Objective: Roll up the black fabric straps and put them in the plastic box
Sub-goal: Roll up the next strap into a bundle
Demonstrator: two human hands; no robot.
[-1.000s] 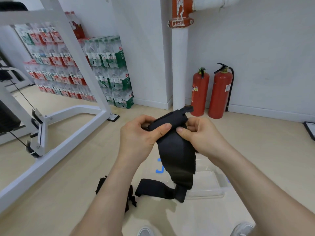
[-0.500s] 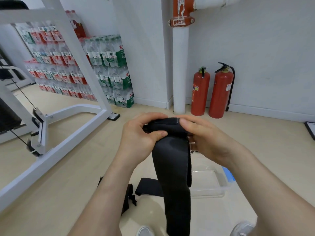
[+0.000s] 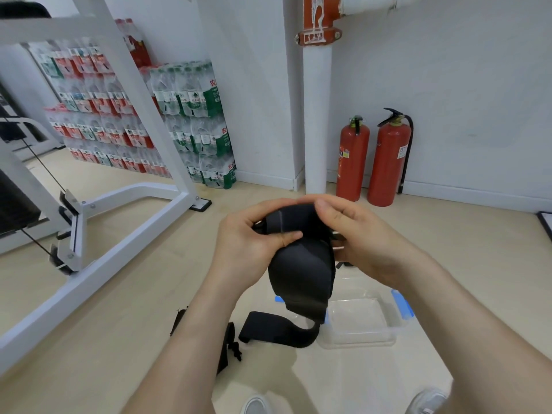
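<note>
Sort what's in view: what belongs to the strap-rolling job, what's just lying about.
Job: left hand, right hand, the wide black fabric strap they grip, another black strap on the floor, clear plastic box with blue clips.
Lying about: two red fire extinguishers, stacked packs of bottled water, white metal gym frame.

Strap point(image 3: 301, 264) hung between left hand point(image 3: 248, 246) and right hand point(image 3: 367, 243), upper end wound between them. Lower end trailed onto floor just left of box point(image 3: 363, 339). Box sat on floor, below right hand. Second strap point(image 3: 224, 348) lay further left, partly behind left forearm, apparently apart from first. Frame point(image 3: 125, 222) stood far left. Bottle packs point(image 3: 194, 124) stacked against back wall, left of pipe point(image 3: 317, 130). Near extinguisher point(image 3: 353, 162) and far extinguisher point(image 3: 388, 165) stood side by side right of pipe.
</note>
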